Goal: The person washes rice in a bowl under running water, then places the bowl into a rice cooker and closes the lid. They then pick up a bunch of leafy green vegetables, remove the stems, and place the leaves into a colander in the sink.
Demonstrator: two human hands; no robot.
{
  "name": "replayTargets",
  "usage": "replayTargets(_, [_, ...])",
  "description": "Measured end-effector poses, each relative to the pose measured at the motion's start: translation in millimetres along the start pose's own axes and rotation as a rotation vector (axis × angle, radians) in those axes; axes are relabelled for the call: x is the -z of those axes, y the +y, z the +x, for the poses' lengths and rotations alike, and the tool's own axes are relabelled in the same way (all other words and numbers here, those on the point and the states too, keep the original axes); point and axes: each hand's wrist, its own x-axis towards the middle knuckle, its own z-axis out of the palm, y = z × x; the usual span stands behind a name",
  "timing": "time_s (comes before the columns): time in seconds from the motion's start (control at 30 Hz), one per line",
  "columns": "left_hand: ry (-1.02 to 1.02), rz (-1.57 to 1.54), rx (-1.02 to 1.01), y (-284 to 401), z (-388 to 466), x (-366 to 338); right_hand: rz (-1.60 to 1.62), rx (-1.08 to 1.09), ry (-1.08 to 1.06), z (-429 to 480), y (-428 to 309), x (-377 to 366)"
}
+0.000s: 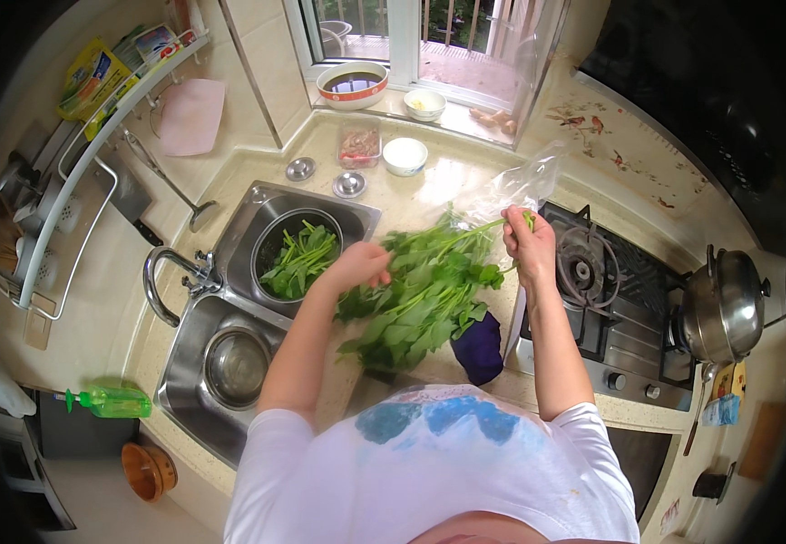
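A large heap of leafy greens [427, 299] lies on the counter in front of me. My right hand [531, 241] is closed around the stem ends of some greens at the heap's right side. My left hand [363, 264], a little blurred, hovers at the heap's left edge; whether its fingers hold a leaf I cannot tell. To its left, a round metal pot [257, 255] stands in the upper sink basin, with cut green stems and leaves [301, 262] inside. A clear plastic bag [525, 180] lies behind the heap, and a dark purple cloth or bag [480, 348] sits at its near side.
Left are a faucet [161, 251] and the lower basin with a metal bowl [237, 367]. A gas stove [597, 285] with a lidded steel pot [723, 306] stands right. Behind are a meat container [359, 145], a white bowl [405, 156] and metal lids [350, 183].
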Motion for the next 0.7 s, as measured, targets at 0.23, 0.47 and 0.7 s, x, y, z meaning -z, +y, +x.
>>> replayTargets(0.23, [-0.091, -0.499, -0.096, 23, 11, -13, 0.185, -0.115, -0.074, -10, 3, 6])
replayTargets(0.47, [-0.437, -0.304, -0.284, 69, 3, -41, 0.001, -0.086, -0.182, -25, 3, -8])
replayTargets(0.7, [-0.158, -0.43, -0.146, 51, 5, -50, -0.05, -0.03, -0.25, -40, -4, -15])
